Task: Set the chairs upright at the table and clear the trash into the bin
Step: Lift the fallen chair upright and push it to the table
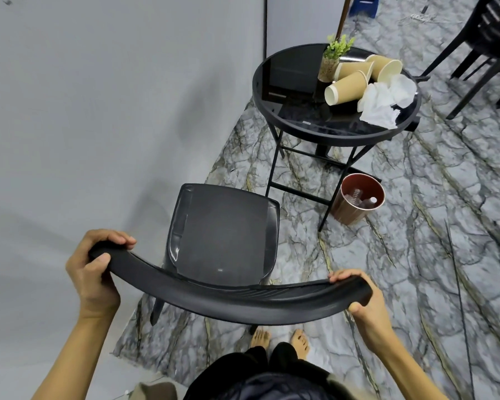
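From the head camera, a black plastic chair (223, 235) stands upright on the marble-patterned floor (416, 255), its seat facing the camera and its curved backrest nearest the person. The left hand (94, 269) is wrapped around the left end of the backrest, thumb on top and fingers curled over the far edge; the right hand (364, 298) is clamped around the right end in the same way. Beyond the chair, near the grey wall (98, 111), is a round black glass-topped desk (272, 90). On it lie three tan paper cups (348, 88), all tipped on their sides and bunched together, with crumpled white tissues (384, 101) touching them on the right and a small potted plant (331, 60) upright just behind. A copper-coloured bin (357, 200) stands on the floor beside the desk's legs, with plastic bottles inside. Stacked black chairs (491, 39) stand at the upper right, well apart from the desk.
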`<move>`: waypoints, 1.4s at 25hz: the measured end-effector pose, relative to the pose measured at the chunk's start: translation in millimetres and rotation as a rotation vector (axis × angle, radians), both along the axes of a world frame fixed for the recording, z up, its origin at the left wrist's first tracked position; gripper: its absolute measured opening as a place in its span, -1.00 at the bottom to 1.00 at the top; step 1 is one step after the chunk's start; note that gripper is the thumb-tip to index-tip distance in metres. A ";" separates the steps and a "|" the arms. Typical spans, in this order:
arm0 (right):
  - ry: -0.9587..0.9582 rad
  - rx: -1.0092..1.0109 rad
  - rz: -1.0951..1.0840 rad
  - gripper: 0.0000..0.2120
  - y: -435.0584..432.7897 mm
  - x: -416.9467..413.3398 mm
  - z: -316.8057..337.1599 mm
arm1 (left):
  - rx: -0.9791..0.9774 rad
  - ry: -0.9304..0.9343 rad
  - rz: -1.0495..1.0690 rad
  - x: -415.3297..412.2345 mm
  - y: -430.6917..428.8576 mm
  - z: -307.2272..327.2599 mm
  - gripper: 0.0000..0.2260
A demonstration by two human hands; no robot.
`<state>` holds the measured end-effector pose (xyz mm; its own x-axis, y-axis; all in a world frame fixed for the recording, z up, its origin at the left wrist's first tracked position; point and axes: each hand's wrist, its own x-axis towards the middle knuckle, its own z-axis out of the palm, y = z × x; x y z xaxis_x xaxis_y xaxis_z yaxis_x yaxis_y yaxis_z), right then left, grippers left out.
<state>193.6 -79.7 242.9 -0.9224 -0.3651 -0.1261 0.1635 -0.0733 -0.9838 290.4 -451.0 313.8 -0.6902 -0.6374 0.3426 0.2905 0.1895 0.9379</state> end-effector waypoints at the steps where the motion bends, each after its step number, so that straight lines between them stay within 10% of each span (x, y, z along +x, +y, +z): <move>1: 0.009 -0.006 0.004 -0.35 -3.9 -4.0 0.3 | 0.003 0.004 0.015 0.5 -4.0 -0.7 -0.75; 9: 0.028 -0.166 -0.103 -0.65 -39.2 -42.5 21.7 | 0.081 0.084 0.053 -38.9 -26.2 14.9 -0.77; 35: 0.221 -0.032 -0.506 -0.51 65.0 -166.5 41.4 | 0.339 0.119 -0.220 -256.5 67.0 -32.3 -0.78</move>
<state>27.1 -14.7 284.3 -0.9870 0.1300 0.0942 -0.1100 -0.1201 -0.9867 33.8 -384.0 281.5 -0.7905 -0.5697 0.2246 0.3998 -0.2022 0.8940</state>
